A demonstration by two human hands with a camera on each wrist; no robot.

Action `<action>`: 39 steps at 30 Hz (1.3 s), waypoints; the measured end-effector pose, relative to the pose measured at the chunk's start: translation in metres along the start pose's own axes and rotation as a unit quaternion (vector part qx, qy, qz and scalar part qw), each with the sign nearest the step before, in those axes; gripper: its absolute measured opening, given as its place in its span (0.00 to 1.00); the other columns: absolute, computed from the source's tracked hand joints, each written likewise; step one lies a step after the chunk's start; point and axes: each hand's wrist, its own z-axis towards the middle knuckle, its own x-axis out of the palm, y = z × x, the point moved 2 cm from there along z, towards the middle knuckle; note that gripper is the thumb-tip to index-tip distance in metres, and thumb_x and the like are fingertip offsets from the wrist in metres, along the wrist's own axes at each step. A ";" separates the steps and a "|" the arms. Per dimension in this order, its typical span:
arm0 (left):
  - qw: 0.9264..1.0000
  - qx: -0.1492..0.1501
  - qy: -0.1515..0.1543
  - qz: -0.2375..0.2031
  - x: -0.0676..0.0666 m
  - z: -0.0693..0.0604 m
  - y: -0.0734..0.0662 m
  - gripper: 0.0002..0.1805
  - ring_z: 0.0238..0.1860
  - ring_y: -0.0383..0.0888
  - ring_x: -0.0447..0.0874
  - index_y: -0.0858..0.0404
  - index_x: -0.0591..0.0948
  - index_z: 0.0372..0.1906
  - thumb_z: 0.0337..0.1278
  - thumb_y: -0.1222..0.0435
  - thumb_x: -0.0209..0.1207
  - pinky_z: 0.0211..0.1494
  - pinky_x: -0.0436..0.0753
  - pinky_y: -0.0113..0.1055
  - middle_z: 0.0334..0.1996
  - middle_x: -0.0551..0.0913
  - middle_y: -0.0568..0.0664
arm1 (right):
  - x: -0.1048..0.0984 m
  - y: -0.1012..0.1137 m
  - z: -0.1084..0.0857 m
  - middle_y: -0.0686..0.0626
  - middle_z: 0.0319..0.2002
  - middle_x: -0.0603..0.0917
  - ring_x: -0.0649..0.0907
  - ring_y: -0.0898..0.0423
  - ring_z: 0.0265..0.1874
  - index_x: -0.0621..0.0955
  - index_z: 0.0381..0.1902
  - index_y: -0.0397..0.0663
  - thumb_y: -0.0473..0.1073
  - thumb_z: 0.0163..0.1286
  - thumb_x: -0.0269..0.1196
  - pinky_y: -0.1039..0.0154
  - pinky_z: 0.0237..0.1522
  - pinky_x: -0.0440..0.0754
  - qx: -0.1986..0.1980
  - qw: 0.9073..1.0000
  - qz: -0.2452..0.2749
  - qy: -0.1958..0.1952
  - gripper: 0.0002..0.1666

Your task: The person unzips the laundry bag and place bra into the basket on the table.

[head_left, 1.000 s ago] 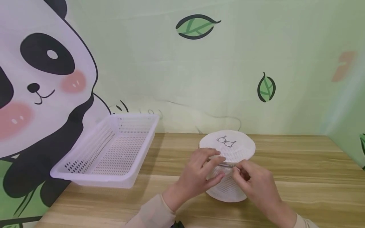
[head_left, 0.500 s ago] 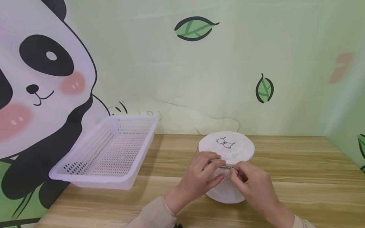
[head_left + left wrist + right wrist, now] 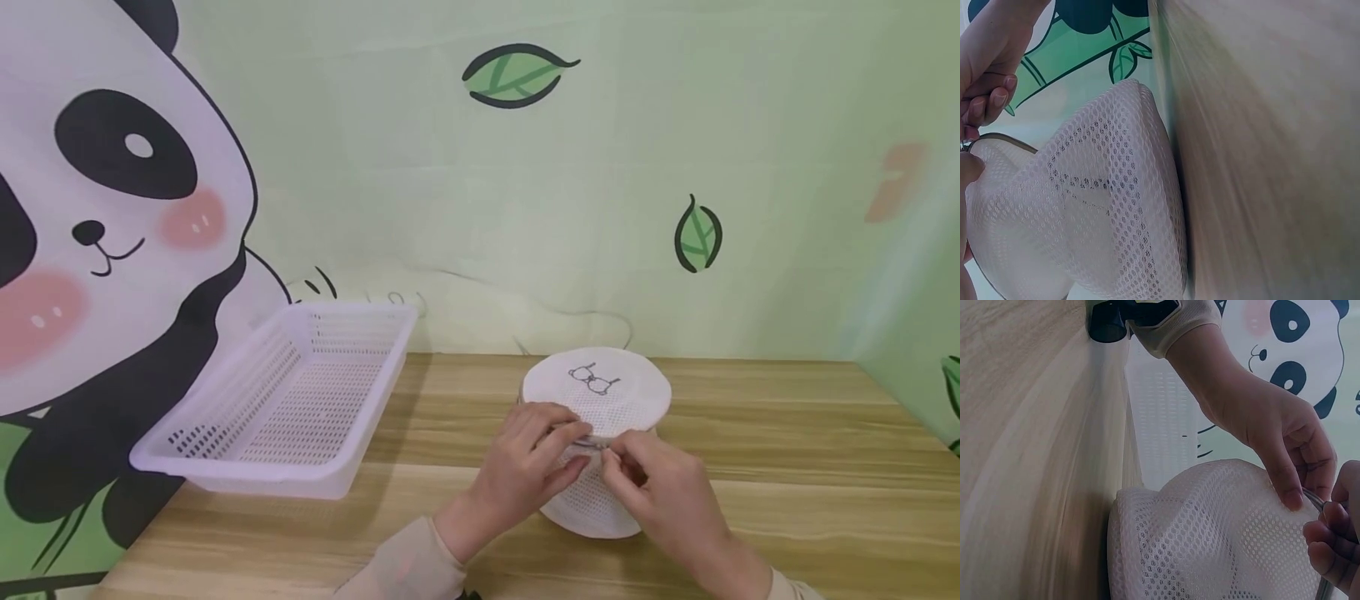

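A white mesh bag (image 3: 592, 500) with a round top stands upright on the table, a glasses drawing on its lid (image 3: 630, 383). Along the front of the lid's edge runs a grey zipper (image 3: 587, 443). My left hand (image 3: 517, 471) pinches the bag's rim at the zipper's left, thumb below and fingers above. With curled fingers and thumb my right hand (image 3: 671, 492) pinches the zipper at the front; its fingertips hide the pull. In the left wrist view the mesh side (image 3: 1091, 200) looks creased; the right wrist view shows the left hand (image 3: 1260, 419) on the rim.
A white plastic basket (image 3: 345, 479) with slotted walls stands at the left of the wooden table (image 3: 810, 433). Behind the table hangs a green backdrop (image 3: 360, 167) with a panda and leaves. A dark object (image 3: 1109, 322) shows by the left sleeve in the right wrist view.
My right hand has moved slightly left and down along the zipper, closer to my left hand. The left hand keeps its grip on the rim.
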 end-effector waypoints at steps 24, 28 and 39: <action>1.000 0.009 -0.011 0.013 0.002 -0.005 0.003 0.08 0.41 0.41 0.81 0.60 0.81 0.36 0.49 0.67 0.67 0.52 0.80 0.31 0.37 0.82 0.47 | 0.004 0.000 -0.004 0.63 0.19 0.68 0.67 0.73 0.19 0.75 0.21 0.53 0.32 0.49 0.61 0.82 0.20 0.66 -0.032 0.999 0.012 0.008 0.09; 1.000 0.007 -0.006 0.011 0.001 -0.005 0.003 0.08 0.41 0.41 0.81 0.60 0.81 0.36 0.50 0.67 0.66 0.52 0.80 0.31 0.37 0.82 0.47 | 0.004 0.000 -0.004 0.63 0.18 0.68 0.67 0.73 0.19 0.75 0.21 0.53 0.32 0.49 0.61 0.82 0.20 0.66 -0.031 0.999 0.005 0.011 0.09; 1.000 -0.005 0.000 0.015 0.002 -0.007 0.006 0.09 0.40 0.42 0.81 0.60 0.81 0.34 0.44 0.69 0.67 0.50 0.80 0.31 0.37 0.82 0.47 | 0.004 0.000 -0.003 0.63 0.18 0.68 0.66 0.74 0.19 0.74 0.20 0.53 0.33 0.49 0.61 0.82 0.19 0.65 -0.022 1.000 -0.004 0.014 0.09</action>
